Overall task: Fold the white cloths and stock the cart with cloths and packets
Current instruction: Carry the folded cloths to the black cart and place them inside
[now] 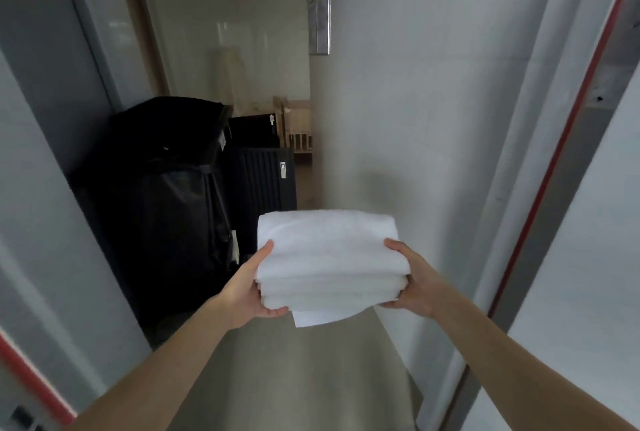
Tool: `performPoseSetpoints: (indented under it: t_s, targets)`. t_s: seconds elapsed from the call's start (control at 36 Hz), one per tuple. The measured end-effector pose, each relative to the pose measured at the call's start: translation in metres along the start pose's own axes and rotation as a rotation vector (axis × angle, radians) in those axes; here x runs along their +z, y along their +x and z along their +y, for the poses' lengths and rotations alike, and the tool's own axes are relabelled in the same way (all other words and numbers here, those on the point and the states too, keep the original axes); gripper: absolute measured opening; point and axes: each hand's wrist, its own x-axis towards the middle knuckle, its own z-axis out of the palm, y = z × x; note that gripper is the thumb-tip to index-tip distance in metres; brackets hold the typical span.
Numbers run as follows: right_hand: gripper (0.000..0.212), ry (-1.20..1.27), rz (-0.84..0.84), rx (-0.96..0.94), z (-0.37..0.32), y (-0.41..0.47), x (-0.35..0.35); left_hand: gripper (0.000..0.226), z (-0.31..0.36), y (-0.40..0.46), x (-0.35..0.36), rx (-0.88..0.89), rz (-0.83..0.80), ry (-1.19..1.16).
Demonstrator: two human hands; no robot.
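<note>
I am looking at a stack of folded white cloths (330,257), held up in the air in the middle of the view, above a bare grey floor (311,378). The stack is several layers thick, and one loose corner of cloth is hanging down below its near edge. My left hand (247,286) is clasping the left side of the stack: the thumb is lying on top and the fingers (275,311) are curling underneath the bottom layer. My right hand (412,278) is doing the same on the right side, thumb pressing on the top cloth, the rest of the hand going under the pile where I cannot see the fingers. Both bare forearms are reaching in from the near corners of the view.

Just left of the stack and a little farther away, a big black bag (156,195) is sitting against the left wall, full and glossy. Beside it, farther along, a dark ribbed case (263,177) with a small metal tag is standing upright, with another dark boxy thing behind it that I cannot make out. Beyond these, at the far end of the narrow passage, some light wooden furniture (298,125) is showing. A plain white wall (398,101) is running along the right, carrying a small framed panel (319,20) high up. A door frame with a red strip (561,153) is slanting down the right near side.
</note>
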Motion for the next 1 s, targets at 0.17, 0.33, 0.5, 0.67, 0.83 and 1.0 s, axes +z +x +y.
performPoseSetpoints:
  t_s: [0.17,0.33,0.5,0.67,0.83,1.0]
  targets:
    - [0.062,-0.006,-0.072,0.024,-0.037,0.106,0.001,0.067,0.032,0.085,-0.009,0.013,0.057,-0.03]
    - [0.066,-0.047,-0.156,0.051,-0.087,0.23,0.014,0.07,0.077,0.179,-0.017,0.055,0.192,-0.074]
    - [0.067,-0.069,-0.235,0.081,-0.14,0.339,0.029,0.071,0.123,0.261,-0.021,0.081,0.297,-0.107]
    - [0.073,-0.078,-0.244,0.097,-0.169,0.44,0.037,0.074,0.155,0.345,-0.033,0.07,0.328,-0.092]
    - [0.068,-0.06,-0.238,0.103,-0.197,0.55,0.048,0.075,0.195,0.453,-0.063,0.058,0.298,-0.079]
    - [0.066,-0.055,-0.158,0.046,-0.253,0.653,0.067,0.071,0.259,0.58,-0.085,0.066,0.261,-0.063]
